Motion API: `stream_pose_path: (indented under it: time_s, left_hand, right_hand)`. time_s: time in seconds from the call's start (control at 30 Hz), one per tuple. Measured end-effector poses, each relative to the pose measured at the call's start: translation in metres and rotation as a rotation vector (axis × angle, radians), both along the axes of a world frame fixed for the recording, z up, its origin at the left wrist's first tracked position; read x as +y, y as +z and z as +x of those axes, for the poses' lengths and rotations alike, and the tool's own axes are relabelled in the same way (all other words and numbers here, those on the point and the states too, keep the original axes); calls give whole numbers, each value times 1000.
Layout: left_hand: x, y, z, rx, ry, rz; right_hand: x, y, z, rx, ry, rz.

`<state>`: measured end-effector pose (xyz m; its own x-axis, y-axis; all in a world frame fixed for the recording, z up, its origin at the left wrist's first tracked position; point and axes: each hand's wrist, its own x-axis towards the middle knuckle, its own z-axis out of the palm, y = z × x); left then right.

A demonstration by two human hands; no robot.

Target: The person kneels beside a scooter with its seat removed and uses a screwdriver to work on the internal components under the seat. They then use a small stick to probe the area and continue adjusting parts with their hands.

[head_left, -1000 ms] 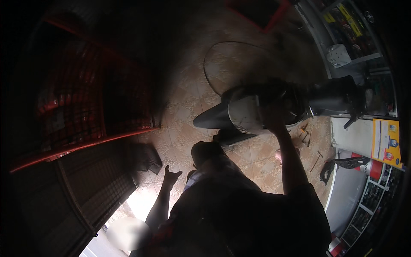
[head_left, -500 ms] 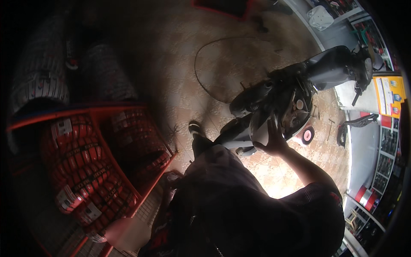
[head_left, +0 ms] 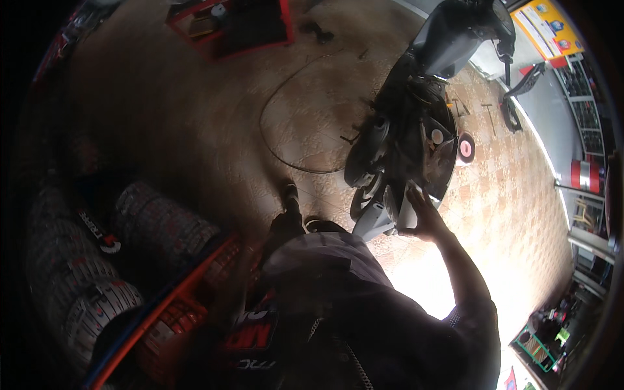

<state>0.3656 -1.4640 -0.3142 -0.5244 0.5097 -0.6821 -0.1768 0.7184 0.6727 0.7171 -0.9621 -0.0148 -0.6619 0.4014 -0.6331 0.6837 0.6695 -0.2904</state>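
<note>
My right hand (head_left: 422, 218) rests on the grey tail panel (head_left: 407, 211) of a dark motor scooter (head_left: 406, 123), its fingers stretched forward and the thumb spread apart from them. The scooter's seat is off or raised, so its dark inner parts and a round pale cap (head_left: 437, 136) show. Handlebar and front end point away from me, toward the upper right. My left hand is out of view.
Stacked tyres (head_left: 162, 214) and an orange rack (head_left: 162, 312) stand at my left. A long cable (head_left: 261, 117) curves over the tiled floor. A red-edged tool cart (head_left: 286, 19) stands far off. A pink-centred roll (head_left: 465, 149) and a black curved part (head_left: 513, 107) lie right of the scooter.
My view has swung right, so the scooter now points more straight ahead and the tyre rack has slid down-left. My right hand stays on the tail. A blurred pale shape at lower left is gone.
</note>
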Motion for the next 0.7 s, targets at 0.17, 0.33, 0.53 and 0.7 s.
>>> stream_pose_path:
  time_s: [0.17, 0.33, 0.53, 0.7]
  left_hand:
    - [77, -19, -66, -145, 71, 127]
    - [176, -6, -123, -134, -182, -1]
    - [257, 9, -164, -100, -342, -118]
    - [301, 30, -189, -38, -404, -235]
  right_hand:
    - [-1, 14, -24, -125, -83, 23]
    - [58, 49, -55, 187, -354, -105]
    - [282, 57, -61, 498, -724, 325]
    - [541, 4, -36, 447, -790, 836]
